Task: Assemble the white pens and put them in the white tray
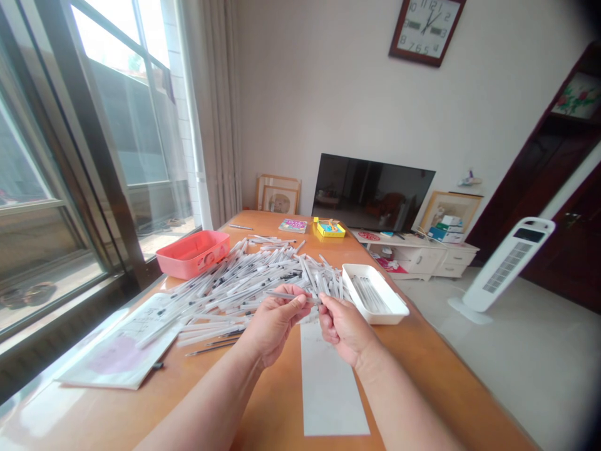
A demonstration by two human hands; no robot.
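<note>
A slim pen (278,294) lies level between my two hands over the near side of the pile. My left hand (282,319) pinches it along its length with thumb and fingers. At its right end my right hand (345,322) grips with thumb and forefinger, and the fingers hide that tip. Beyond and to the left spreads a big heap of clear pen barrels (253,275), some with black ends. Several dark refills (213,346) lie left of my left forearm. Under my right hand is a long white paper strip (331,394).
A white tray (399,310) with several thin pens or refills stands right of the heap. A red basket (188,266) sits at the left, near a paper booklet (117,357). A yellow box (331,232) and a colourful booklet (293,225) lie at the far end. The table's right edge runs past the tray.
</note>
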